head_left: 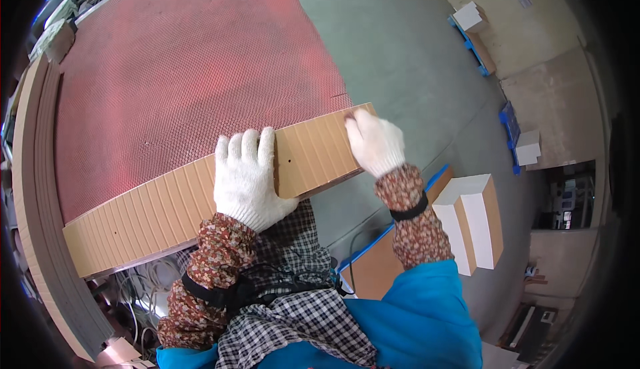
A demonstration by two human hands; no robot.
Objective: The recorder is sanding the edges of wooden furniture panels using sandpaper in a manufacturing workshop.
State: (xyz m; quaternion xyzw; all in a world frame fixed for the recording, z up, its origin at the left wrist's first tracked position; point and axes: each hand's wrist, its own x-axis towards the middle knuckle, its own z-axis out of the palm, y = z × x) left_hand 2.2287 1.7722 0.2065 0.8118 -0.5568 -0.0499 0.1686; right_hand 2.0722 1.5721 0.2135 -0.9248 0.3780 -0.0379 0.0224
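Observation:
A long tan board (313,149) with crosswise grooves and small dark holes lies across the near edge of the red mesh surface, its right end higher in view. My left hand (247,176), in a white knit glove, rests flat on the board with fingers stretched toward the far edge and thumb out to the right. Near the board's right end, my white-gloved right hand (377,144) is closed, its curled fingers against the board's face. A dark spot shows by those fingertips; what they hold, if anything, is hidden.
The red mesh surface (193,56) spreads beyond the board. Several long boards (47,189) are stacked along its left side. To the right, white and tan panels (467,222) stand on the grey floor, with blue pallets (470,46) farther off. Loose cables (143,296) hang below the board.

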